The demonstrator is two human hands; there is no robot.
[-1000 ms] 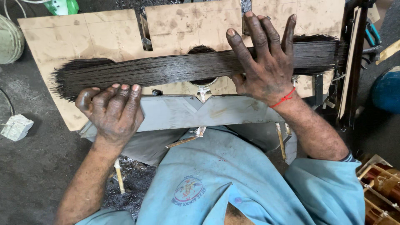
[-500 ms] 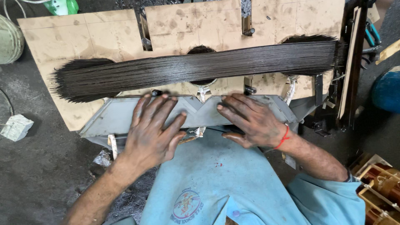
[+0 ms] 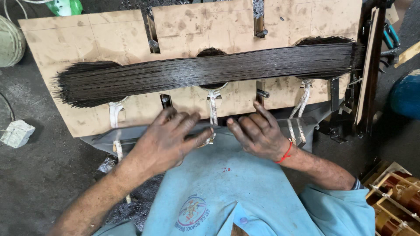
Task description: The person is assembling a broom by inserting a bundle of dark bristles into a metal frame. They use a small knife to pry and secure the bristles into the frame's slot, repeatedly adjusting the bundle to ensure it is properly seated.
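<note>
Looking down, we noted a round emblem (image 3: 191,211) on the light-blue shirt, low and central, and a pale box (image 3: 16,133) on the floor far left. Our left hand (image 3: 164,140) and right hand (image 3: 259,133) lay palm-down with fingers spread, grasping nothing, on the grey metal sheet (image 3: 131,135). The dark wire bundle (image 3: 205,70) lay untouched across the plywood board (image 3: 87,35) above, well apart.

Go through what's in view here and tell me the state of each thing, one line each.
Long bundle of thin dark wires: lying flat across the board, untied, left end fanned out.
Notched plywood board: flat, bearing the bundle.
White straps: hanging loose, not tied round the bundle.
Left hand: open, fingers spread on the grey sheet.
Right hand: open, fingers curled, holding nothing.
</note>
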